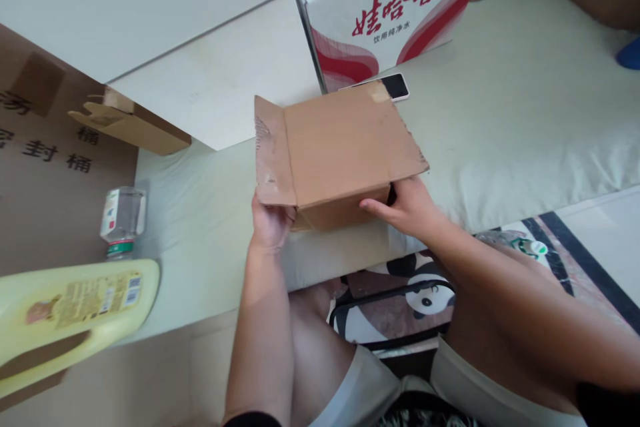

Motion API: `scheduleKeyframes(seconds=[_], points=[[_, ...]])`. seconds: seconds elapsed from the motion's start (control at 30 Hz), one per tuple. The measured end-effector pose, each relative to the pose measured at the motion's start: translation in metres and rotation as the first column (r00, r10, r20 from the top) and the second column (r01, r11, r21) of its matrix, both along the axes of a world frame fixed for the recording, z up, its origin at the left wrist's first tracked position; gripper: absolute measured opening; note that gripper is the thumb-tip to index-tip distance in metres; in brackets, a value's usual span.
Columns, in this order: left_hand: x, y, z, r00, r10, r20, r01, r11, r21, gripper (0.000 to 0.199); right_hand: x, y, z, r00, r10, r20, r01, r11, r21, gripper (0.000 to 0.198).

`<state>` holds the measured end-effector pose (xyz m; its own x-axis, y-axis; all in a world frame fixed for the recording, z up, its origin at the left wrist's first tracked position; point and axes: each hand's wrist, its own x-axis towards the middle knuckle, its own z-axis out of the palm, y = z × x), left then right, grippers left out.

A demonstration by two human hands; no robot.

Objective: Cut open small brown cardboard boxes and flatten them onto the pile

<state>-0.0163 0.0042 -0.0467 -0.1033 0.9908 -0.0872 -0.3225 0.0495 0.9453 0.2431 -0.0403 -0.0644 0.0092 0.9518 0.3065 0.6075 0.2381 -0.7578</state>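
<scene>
Behind the cardboard box (pixel 335 147) held between both hands, phone (pixel 395 85) mostly hidden. Left hand (pixel 270 220) fingers tucked under a flap; right hand (pixel 405 207) fingertips out of sight inside. Far left, yellow bottle (pixel 75 313) cut by the edge.

— Inspector: The small box (pixel 340 153) you hold is plain brown corrugated cardboard, matt, with rough torn edges and a strip of tape on its top flap.

— Operator: And what it rests on?

— Inspector: The bed (pixel 525 120) under your box is pale cloth, matt and softly creased. The big carton (pixel 390 7) behind is printed cardboard, smooth, slightly glossy. The yellow jug (pixel 65 320) is shiny plastic with a paper label; the small bottle (pixel 123 220) is clear plastic.
</scene>
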Motion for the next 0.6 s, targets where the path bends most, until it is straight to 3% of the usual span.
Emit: scheduleKeyframes(seconds=[0.1,0.2,0.27,0.33,0.47,0.53,0.6], points=[[-0.004,0.006,0.002,1.0,0.016,0.013,-0.015,1.0,-0.019,0.055,0.001,0.001,0.002,0.991,-0.121,0.055,0.119,0.992,0.032,0.07],[-0.008,0.006,0.009,0.981,-0.194,0.004,0.193,0.971,-0.139,0.053,0.003,0.001,0.006,0.972,-0.212,0.105,0.207,0.977,0.06,0.068],[-0.007,0.002,0.012,0.956,-0.293,-0.003,0.29,0.947,-0.142,0.059,0.005,0.002,0.007,0.966,-0.214,0.143,0.21,0.977,0.044,0.062],[-0.004,0.0,0.01,0.948,-0.31,-0.073,0.304,0.948,-0.091,0.063,0.006,0.002,0.005,0.975,-0.145,0.171,0.147,0.989,0.005,0.056],[0.0,0.002,0.003,0.919,-0.161,-0.361,0.155,0.987,-0.047,0.049,0.009,0.002,0.0,0.985,0.04,0.166,-0.026,0.996,-0.086,0.043],[0.0,0.005,0.001,0.899,-0.044,-0.436,0.049,0.999,0.0,0.047,0.01,0.003,0.002,0.981,-0.021,0.193,0.044,0.992,-0.115,0.042],[0.001,0.007,0.002,0.899,0.04,-0.437,-0.021,0.999,0.048,0.046,0.011,0.003,0.009,0.967,-0.162,0.196,0.187,0.975,-0.118,0.044]])
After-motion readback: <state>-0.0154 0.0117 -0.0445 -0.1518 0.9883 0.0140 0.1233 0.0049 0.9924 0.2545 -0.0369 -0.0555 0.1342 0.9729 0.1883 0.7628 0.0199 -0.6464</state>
